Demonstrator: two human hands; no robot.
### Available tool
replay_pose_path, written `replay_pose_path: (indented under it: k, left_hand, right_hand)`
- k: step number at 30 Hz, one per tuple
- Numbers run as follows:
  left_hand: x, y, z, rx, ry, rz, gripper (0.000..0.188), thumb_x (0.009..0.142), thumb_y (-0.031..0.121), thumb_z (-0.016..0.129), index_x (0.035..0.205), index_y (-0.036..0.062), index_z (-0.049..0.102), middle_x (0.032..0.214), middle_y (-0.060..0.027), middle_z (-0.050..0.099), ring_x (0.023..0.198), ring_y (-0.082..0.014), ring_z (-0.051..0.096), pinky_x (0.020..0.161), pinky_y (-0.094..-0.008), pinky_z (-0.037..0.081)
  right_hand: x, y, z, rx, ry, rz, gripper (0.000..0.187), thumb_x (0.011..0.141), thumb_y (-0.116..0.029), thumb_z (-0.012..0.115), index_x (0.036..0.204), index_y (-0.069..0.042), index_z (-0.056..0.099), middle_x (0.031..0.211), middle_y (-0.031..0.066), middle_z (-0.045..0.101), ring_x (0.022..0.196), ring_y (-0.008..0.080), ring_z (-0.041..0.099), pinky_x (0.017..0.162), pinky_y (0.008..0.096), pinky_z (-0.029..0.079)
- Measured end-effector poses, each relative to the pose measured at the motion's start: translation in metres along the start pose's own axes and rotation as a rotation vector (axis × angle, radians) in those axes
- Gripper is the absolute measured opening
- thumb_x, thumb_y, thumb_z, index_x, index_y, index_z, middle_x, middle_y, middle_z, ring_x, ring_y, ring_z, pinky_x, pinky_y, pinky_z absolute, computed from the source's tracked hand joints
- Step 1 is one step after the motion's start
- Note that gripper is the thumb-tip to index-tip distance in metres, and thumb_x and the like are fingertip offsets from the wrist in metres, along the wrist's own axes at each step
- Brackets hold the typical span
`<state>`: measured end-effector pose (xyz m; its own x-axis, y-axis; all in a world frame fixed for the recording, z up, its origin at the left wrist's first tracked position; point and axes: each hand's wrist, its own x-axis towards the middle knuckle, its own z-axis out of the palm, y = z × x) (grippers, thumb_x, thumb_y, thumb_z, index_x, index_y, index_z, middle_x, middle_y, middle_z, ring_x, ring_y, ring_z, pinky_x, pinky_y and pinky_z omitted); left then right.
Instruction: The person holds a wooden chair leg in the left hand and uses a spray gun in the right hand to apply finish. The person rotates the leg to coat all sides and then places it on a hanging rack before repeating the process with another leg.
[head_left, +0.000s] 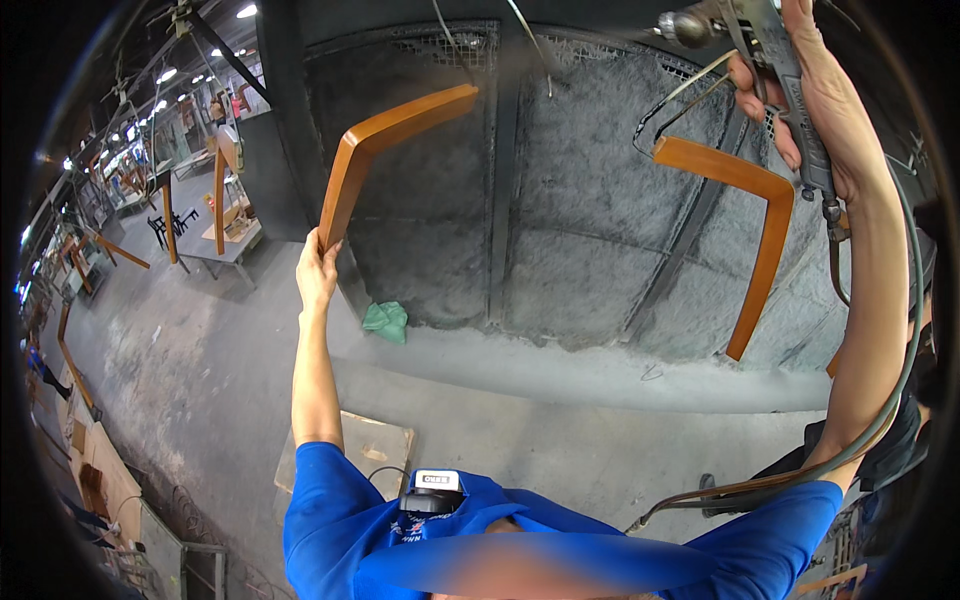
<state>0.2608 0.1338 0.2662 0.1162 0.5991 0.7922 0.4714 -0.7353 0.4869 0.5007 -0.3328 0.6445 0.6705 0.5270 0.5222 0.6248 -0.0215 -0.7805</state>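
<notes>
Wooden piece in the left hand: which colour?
The wooden piece is orange-brown, best in head view.

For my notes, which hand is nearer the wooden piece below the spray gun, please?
Right: the right hand is above the wooden piece; the left hand, far left of it.

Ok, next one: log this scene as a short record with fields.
Left hand: the left hand grips the lower end of an angled wooden piece
Right hand: the right hand holds a spray gun by its handle
Trigger: cannot tell whether pressed
Second piece: another angled wooden piece, in the picture below the right hand
Hose: a green hose beside the right forearm
Background: dark grey panelled wall
Floor: crumpled green item near the wall
</notes>
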Motion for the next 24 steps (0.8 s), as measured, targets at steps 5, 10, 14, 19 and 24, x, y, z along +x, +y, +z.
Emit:
replay_pose_path:
  k: [5, 10, 14, 19, 24]
  left_hand:
    - [0.0, -0.006, -0.006, -0.115, -0.078, -0.055, 0.044, 0.097, 0.019, 0.07, 0.136, 0.0055, 0.055, 0.109, -0.0202, 0.073, 0.103, -0.0361, 0.071, 0.087, -0.0411, 0.054]
    - [-0.001, -0.003, 0.0, -0.503, -0.285, -0.12, 0.053, 0.103, 0.021, 0.065, 0.148, 0.0003, 0.046, 0.128, -0.014, 0.067, 0.12, -0.0226, 0.063, 0.102, -0.0341, 0.048]
    - [-0.011, 0.006, 0.016, -0.706, -0.419, -0.259, 0.059, 0.105, 0.02, 0.062, 0.155, -0.0017, 0.038, 0.144, -0.0093, 0.057, 0.131, -0.0165, 0.053, 0.112, -0.0314, 0.041]
    - [-0.022, 0.016, 0.037, -0.769, -0.404, -0.294, 0.062, 0.105, 0.022, 0.063, 0.157, 0.0005, 0.036, 0.144, -0.0086, 0.057, 0.131, -0.016, 0.052, 0.112, -0.0311, 0.04]
    - [-0.021, 0.018, 0.05, -0.795, -0.424, -0.363, 0.063, 0.105, 0.02, 0.064, 0.158, 0.0016, 0.035, 0.147, -0.0083, 0.054, 0.135, -0.017, 0.05, 0.114, -0.0314, 0.039]
  right_hand:
    - [0.023, 0.05, -0.006, 0.061, -0.013, -0.31, 0.078, 0.105, -0.068, 0.027, 0.133, 0.0, 0.054, 0.081, 0.0044, 0.058, 0.043, 0.0031, 0.046, 0.032, 0.0148, 0.038]
    - [-0.023, 0.109, -0.028, 0.266, -0.284, -0.335, 0.11, 0.086, -0.088, 0.036, 0.152, 0.0, 0.041, 0.084, 0.0058, 0.063, 0.057, 0.0078, 0.056, 0.037, 0.0159, 0.044]
    - [-0.093, 0.158, -0.004, 0.627, -0.357, -0.084, 0.147, 0.051, -0.104, 0.04, 0.151, 0.005, 0.041, 0.081, 0.0106, 0.067, 0.062, 0.0139, 0.066, 0.041, 0.0211, 0.052]
    - [-0.132, 0.224, 0.008, 0.71, -0.172, 0.021, 0.139, 0.057, -0.099, 0.045, 0.153, 0.001, 0.037, 0.082, 0.0109, 0.065, 0.065, 0.0163, 0.065, 0.04, 0.0223, 0.051]
    - [-0.134, 0.262, -0.008, 0.578, 0.183, -0.027, 0.115, 0.079, -0.09, 0.04, 0.152, -0.002, 0.037, 0.084, 0.0084, 0.058, 0.064, 0.0142, 0.058, 0.035, 0.021, 0.047]
